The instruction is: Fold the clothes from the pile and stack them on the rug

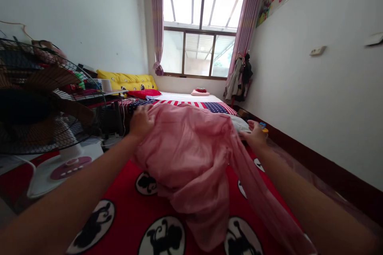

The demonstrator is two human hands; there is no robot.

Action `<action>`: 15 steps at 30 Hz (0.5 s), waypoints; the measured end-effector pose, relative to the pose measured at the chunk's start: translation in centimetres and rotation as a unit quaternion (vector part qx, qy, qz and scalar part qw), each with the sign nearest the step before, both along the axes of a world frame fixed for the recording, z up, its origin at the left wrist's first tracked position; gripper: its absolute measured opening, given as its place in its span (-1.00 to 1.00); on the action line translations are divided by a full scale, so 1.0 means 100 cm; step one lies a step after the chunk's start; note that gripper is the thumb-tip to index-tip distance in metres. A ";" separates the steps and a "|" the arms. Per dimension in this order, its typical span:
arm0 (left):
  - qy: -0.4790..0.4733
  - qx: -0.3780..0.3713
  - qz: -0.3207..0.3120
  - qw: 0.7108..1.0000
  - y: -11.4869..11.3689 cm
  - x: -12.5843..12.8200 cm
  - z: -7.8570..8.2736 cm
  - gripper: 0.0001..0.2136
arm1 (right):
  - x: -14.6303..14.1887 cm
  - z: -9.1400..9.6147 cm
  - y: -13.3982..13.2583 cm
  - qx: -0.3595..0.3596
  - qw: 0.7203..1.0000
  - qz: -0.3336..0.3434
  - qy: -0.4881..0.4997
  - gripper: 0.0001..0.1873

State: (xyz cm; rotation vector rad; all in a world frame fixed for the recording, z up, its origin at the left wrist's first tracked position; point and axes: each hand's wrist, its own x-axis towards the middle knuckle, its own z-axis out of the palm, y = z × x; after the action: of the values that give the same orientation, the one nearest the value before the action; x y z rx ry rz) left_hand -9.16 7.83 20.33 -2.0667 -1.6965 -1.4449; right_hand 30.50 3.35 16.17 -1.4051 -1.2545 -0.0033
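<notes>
A pink long-sleeved shirt [185,143] is spread, wrinkled, over a red cover with dark figures in white circles [163,237]. One of its sleeves trails down toward the lower right. My left hand [142,121] grips the shirt's far left edge, its fingers closed on the fabric. Beyond the shirt's right shoulder, my right hand [256,134] is held with fingers apart and appears to hold nothing. A whitish cloth [239,123] lies just behind that hand, and I cannot tell whether they touch.
A floor fan [44,107] stands close on the left, beside a cluttered table. Farther back is a bed with a flag-patterned cover [215,107], a red pillow [143,94] and folded pink cloth [200,93]. Clothes [237,77] hang by the window; a wall borders the right.
</notes>
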 end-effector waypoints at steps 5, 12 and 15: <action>0.084 -0.009 -0.147 0.986 -0.064 0.009 -0.129 -0.79 | -0.053 -0.094 -0.088 0.017 0.967 0.178 -0.181 -0.69; 0.115 -0.149 -0.179 0.966 -0.131 -0.017 -0.206 -0.81 | -0.101 -0.170 -0.186 -0.144 0.906 0.264 -0.297 -0.37; 0.138 -0.164 -0.200 0.956 -0.127 -0.005 -0.211 -0.50 | -0.112 -0.163 -0.160 -0.183 0.913 0.251 -0.264 -0.59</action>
State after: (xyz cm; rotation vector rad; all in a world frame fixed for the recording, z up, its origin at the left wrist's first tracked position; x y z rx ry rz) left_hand -9.67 -4.90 -0.76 -2.7648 -1.5517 -0.9241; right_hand 19.29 -12.65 -0.12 -1.3982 -2.1370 0.2289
